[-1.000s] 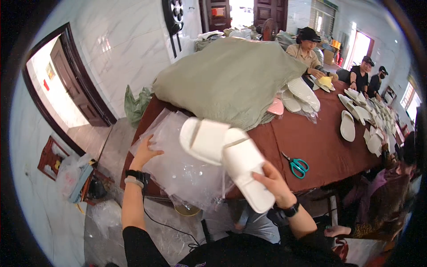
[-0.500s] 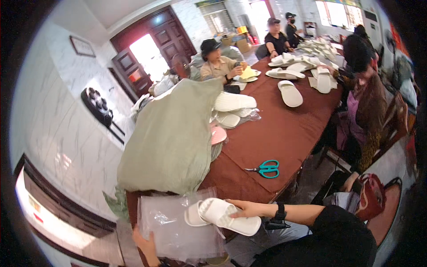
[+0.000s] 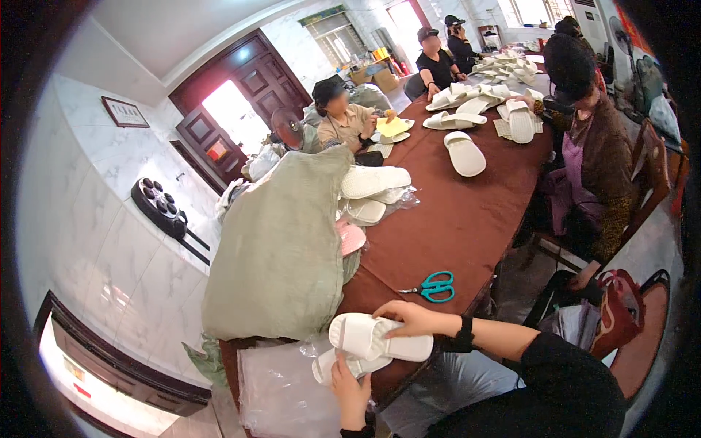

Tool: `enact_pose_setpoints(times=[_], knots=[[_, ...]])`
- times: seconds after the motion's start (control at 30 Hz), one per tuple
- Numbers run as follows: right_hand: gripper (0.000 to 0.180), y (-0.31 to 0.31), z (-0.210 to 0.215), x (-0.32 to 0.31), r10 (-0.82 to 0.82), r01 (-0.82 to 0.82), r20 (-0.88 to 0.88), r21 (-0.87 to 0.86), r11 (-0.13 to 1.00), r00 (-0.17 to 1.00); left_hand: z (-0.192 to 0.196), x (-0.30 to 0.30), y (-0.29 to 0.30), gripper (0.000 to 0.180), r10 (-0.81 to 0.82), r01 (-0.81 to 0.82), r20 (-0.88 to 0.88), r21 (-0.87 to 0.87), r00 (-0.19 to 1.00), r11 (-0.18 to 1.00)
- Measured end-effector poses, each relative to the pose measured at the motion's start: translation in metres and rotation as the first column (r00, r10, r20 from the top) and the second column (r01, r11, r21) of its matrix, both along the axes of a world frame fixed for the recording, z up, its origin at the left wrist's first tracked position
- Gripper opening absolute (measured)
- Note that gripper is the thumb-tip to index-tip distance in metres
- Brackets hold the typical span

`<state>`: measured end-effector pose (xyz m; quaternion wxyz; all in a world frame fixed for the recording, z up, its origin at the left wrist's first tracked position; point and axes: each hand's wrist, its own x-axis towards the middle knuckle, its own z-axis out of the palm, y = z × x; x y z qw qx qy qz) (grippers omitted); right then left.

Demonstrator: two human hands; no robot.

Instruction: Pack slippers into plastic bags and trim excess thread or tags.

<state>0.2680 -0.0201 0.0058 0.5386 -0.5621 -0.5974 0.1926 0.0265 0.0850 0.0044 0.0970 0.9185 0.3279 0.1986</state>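
Note:
A pair of white open-toed slippers lies overlapped at the table's near edge. My right hand (image 3: 410,320) grips the upper slipper (image 3: 352,333) by its strap, with the fingers partly hidden inside it. My left hand (image 3: 349,390) holds the lower slipper (image 3: 321,371) from the near side, fingers against its strap. Beneath and to the left of the pair lies a stack of clear plastic bags (image 3: 274,394). Teal-handled scissors (image 3: 437,287) rest on the brown tablecloth (image 3: 427,226) beyond my right hand.
A bulging grey-green sack (image 3: 274,248) takes up the table's left side, with white slippers (image 3: 374,181) and a pink slipper (image 3: 351,237) at its mouth. Farther off sits a single slipper (image 3: 465,154). Co-workers sit along both sides; a red handbag (image 3: 619,310) is at right.
My left hand has moved from the plastic bags to the slippers and taken hold of the lower one. The slippers have shifted slightly right and farther from me.

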Motion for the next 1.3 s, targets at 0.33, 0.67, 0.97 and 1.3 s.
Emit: enact_pose_setpoints(times=[0.33,0.67,0.97,1.3], knots=[[0.036,-0.051,-0.018,0.052,-0.497,0.723,0.714,-0.018,0.691,0.493,-0.004,-0.003,0.029,0.012,-0.044,-0.010,0.464,0.114,0.885,0.993],[0.036,-0.085,-0.050,0.044,-0.566,0.697,0.499,-0.114,0.708,0.656,0.008,-0.013,-0.005,0.014,-0.182,0.162,0.218,0.106,0.959,0.981],[0.055,-0.089,0.046,-0.019,0.622,-0.135,-0.778,0.628,0.766,-0.093,-0.001,-0.026,-0.005,0.012,-0.050,0.082,0.341,-0.080,0.939,0.993],[0.070,-0.055,-0.040,-0.126,0.362,-0.673,-0.675,-0.272,0.687,0.643,-0.004,-0.024,-0.018,0.008,0.009,0.042,0.458,-0.101,0.889,0.994]])
